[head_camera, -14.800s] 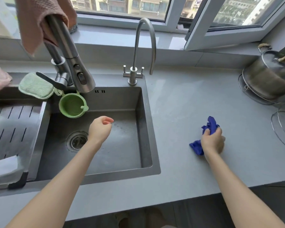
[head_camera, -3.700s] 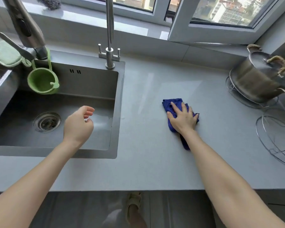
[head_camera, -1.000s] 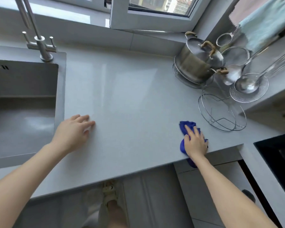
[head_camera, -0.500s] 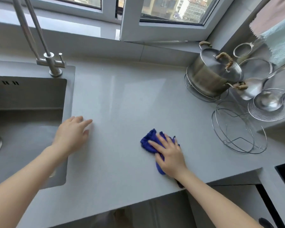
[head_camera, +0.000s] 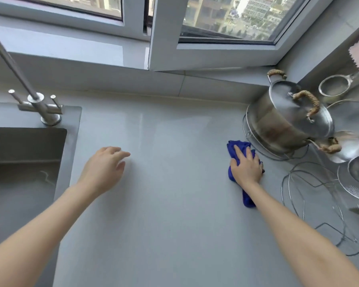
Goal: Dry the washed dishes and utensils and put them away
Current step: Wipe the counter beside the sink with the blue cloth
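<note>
Right hand (head_camera: 247,168) has swept the blue cloth (head_camera: 240,145) from mid-counter, where it was half a second ago, over to the right. The cloth now sits just beside the wire stand (head_camera: 247,129) under the lidded steel pot (head_camera: 278,121); touching or not, cannot tell. The fingers are straight and spread, and the palm presses the bunched cloth flat onto the grey countertop (head_camera: 174,224). One tail of cloth trails back under the wrist.

Left hand (head_camera: 104,168) is about where it was, right of the sink (head_camera: 19,162) edge. Its fingers are loose and slightly spread and it holds nothing. Whether it rests on the counter or hovers just over it, cannot tell.

The task's things are all at the far right: the pot on its stand in the corner, and a mesh strainer (head_camera: 334,88) and other steel utensils beyond it, blurred. An empty wire rack (head_camera: 311,204) sits nearer the front edge. The small tap (head_camera: 39,106) stands behind the sink.

Judgement: no dish or utensil is in either hand, so this is counter wiping rather than dish drying, probably late clean-up. The cloth is now near the pot stand, so another stroke to the right could nudge the stand or snag on the wire. What the sink holds is mostly out of view.
</note>
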